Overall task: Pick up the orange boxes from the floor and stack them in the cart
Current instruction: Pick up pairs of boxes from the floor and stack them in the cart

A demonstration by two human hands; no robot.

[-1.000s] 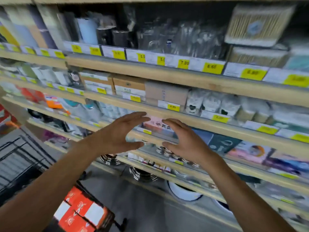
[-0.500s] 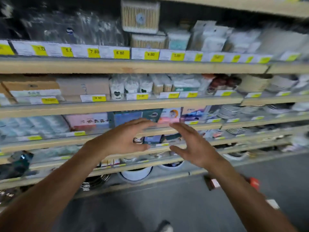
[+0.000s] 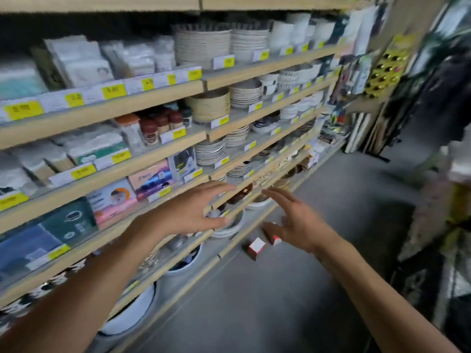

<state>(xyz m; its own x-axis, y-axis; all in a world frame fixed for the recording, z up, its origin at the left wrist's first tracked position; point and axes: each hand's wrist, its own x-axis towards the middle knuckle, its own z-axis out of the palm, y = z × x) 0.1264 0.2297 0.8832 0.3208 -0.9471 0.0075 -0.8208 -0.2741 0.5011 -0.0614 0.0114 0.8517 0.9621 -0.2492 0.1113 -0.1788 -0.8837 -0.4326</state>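
Observation:
Two small orange and white boxes lie on the grey floor by the foot of the shelving: one box [image 3: 256,247] in full view, a second box [image 3: 274,240] partly hidden behind my right hand. My left hand [image 3: 193,211] and my right hand [image 3: 295,220] are both held out in front of me in the air, fingers spread and relaxed, holding nothing. My right hand is above the boxes, apart from them. The cart is out of view.
Long wooden shelving [image 3: 158,98] runs along the left, packed with packets, stacked plates and bowls, with yellow price tags. Large white basins [image 3: 127,314] sit on the lowest level. Dark hanging goods [image 3: 438,123] crowd the right side. The grey floor [image 3: 293,289] runs between them.
My view has swung to the right along the shelves, away from the cart with its orange boxes. The boxes on the floor have come into view. Both hands stay held out and empty.

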